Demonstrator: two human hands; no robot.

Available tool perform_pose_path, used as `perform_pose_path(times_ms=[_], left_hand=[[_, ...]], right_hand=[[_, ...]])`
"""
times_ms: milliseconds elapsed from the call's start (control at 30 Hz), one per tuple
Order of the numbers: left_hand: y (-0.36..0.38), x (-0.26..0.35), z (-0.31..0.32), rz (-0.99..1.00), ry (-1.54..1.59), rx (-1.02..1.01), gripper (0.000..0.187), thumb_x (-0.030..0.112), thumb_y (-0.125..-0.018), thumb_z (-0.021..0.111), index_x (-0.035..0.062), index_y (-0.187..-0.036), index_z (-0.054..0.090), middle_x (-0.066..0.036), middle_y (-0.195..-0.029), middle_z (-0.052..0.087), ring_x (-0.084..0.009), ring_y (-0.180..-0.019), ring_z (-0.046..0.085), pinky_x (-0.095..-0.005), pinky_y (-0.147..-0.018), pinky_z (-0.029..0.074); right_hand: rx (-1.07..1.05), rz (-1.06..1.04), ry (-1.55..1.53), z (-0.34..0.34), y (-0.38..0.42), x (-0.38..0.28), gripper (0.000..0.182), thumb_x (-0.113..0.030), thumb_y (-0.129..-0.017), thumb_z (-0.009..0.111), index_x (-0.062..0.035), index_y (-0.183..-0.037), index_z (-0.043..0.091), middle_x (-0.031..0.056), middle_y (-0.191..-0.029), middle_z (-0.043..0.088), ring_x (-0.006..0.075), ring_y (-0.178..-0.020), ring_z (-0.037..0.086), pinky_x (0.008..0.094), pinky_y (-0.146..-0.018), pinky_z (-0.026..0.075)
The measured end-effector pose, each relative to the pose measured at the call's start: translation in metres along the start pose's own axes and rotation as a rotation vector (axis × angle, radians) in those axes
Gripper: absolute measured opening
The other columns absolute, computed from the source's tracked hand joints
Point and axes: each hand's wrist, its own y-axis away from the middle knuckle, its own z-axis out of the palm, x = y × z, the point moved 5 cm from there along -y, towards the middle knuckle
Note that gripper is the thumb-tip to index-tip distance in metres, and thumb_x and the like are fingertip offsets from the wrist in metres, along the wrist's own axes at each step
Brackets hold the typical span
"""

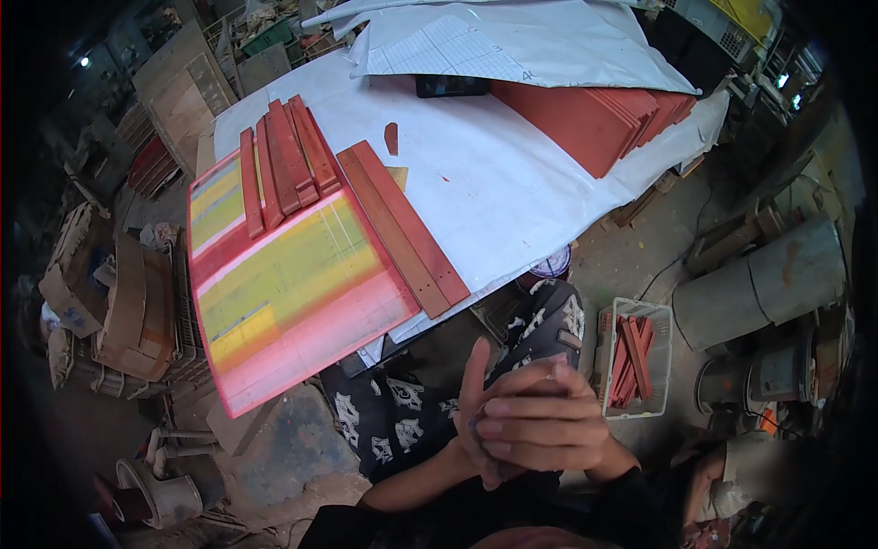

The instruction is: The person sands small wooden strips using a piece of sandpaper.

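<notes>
My left hand [473,403] and my right hand [547,423] are pressed together above my lap. The right fingers lie closed across the left palm, and the left thumb points up. A dark edge shows between the hands, but what they hold, if anything, is hidden. A small brown piece [569,339] rests on my patterned trouser leg [540,320]. Ahead, a panel [302,302] painted pink and yellow carries several narrow red wooden strips [288,165]. Two wider red-brown boards [402,229] lie along its right edge.
White sheeting [512,183] covers the table. Stacked red panels [594,123] lie under a paper flap [530,41], near a dark phone-like object [452,85]. To the right stand a white crate [605,361] with red strips and a metal drum [768,284]. Another person [722,480] is at lower right.
</notes>
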Motion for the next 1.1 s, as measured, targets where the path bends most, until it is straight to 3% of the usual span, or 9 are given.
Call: perform_pose_path(times_ms=[200,367,433,500,600,700,933,1000,1100], left_hand=[[0.000,-0.003,0.012,0.059,-0.127,0.216,0.065,0.058,-0.098,0.023,0.0144,-0.145,0.034,-0.009,-0.125,0.056,-0.0162,-0.104,0.057,-0.0307,-0.090,0.048],[-0.016,-0.011,0.016,-0.088,0.164,-0.590,0.066,0.055,-0.100,0.020,0.0101,-0.147,0.030,-0.008,-0.136,0.049,-0.0142,-0.118,0.050,-0.0278,-0.102,0.038],[-0.012,-0.007,0.022,-0.005,-0.060,-0.547,0.067,0.054,-0.100,0.020,0.0078,-0.147,0.029,-0.008,-0.139,0.047,-0.0144,-0.121,0.049,-0.0276,-0.105,0.035],[0.006,0.006,0.029,0.220,-0.601,-0.110,0.068,0.054,-0.100,0.021,0.0050,-0.146,0.030,-0.009,-0.140,0.046,-0.0155,-0.123,0.047,-0.0284,-0.107,0.034],[0.009,0.008,0.045,0.334,-0.558,0.255,0.068,0.052,-0.100,0.026,0.0023,-0.147,0.025,-0.018,-0.140,0.044,-0.0226,-0.122,0.049,-0.0340,-0.106,0.035],[0.013,0.015,0.056,1.213,-1.400,-0.170,0.067,0.048,-0.101,0.032,0.0006,-0.146,0.023,-0.026,-0.132,0.050,-0.0303,-0.122,0.050,-0.0413,-0.104,0.039],[0.043,0.025,0.076,1.156,-1.336,0.106,0.046,0.034,-0.097,0.046,-0.0051,-0.119,0.041,-0.007,-0.072,0.047,-0.0175,-0.070,0.053,-0.0308,-0.067,0.045],[0.051,0.031,0.069,1.131,-1.375,0.179,0.048,0.035,-0.096,0.049,-0.0050,-0.120,0.041,-0.006,-0.071,0.046,-0.0168,-0.068,0.052,-0.0306,-0.064,0.044],[0.058,0.035,0.061,1.185,-1.400,0.268,0.048,0.036,-0.095,0.051,-0.0042,-0.119,0.041,-0.005,-0.070,0.045,-0.0166,-0.064,0.051,-0.0315,-0.064,0.043]], right_hand=[[-0.013,-0.019,-0.058,-0.003,0.004,-0.005,0.020,-0.019,-0.085,0.062,-0.0102,-0.102,0.071,0.0115,-0.104,0.069,0.0269,-0.107,0.064,0.0423,-0.108,0.035],[-0.069,0.033,-0.074,0.003,0.004,-0.003,0.030,-0.021,-0.079,0.065,-0.0142,-0.108,0.070,0.0113,-0.113,0.065,0.0335,-0.113,0.059,0.0411,-0.106,0.036],[-0.112,-0.031,-0.102,0.010,0.019,-0.004,0.036,-0.023,-0.077,0.067,-0.0148,-0.112,0.068,0.0114,-0.120,0.062,0.0343,-0.120,0.053,0.0421,-0.109,0.031],[-0.143,-0.119,-0.132,0.017,0.034,-0.003,0.044,-0.027,-0.077,0.068,-0.0143,-0.120,0.064,0.0118,-0.130,0.057,0.0333,-0.132,0.043,0.0447,-0.115,0.022],[0.183,0.092,-0.242,0.013,0.027,0.004,0.019,-0.018,-0.092,0.058,-0.0042,-0.093,0.071,0.0145,-0.097,0.071,0.0318,-0.104,0.066,0.0496,-0.107,0.035],[0.236,0.041,-0.228,0.015,0.035,0.005,0.027,-0.020,-0.094,0.055,0.0026,-0.102,0.068,0.0193,-0.103,0.068,0.0333,-0.105,0.065,0.0432,-0.093,0.050],[0.624,0.272,-0.348,0.025,0.086,0.012,0.038,-0.027,-0.097,0.052,0.0093,-0.093,0.062,0.0256,-0.097,0.066,0.0418,-0.095,0.065,0.0494,-0.084,0.053],[0.828,0.384,-0.434,0.032,0.105,0.009,0.040,-0.028,-0.098,0.051,0.0109,-0.093,0.061,0.0272,-0.094,0.065,0.0424,-0.094,0.065,0.0488,-0.083,0.053],[0.668,0.486,-0.307,0.032,0.104,0.009,0.041,-0.029,-0.098,0.051,0.0108,-0.094,0.058,0.0268,-0.094,0.065,0.0413,-0.095,0.065,0.0496,-0.082,0.053]])
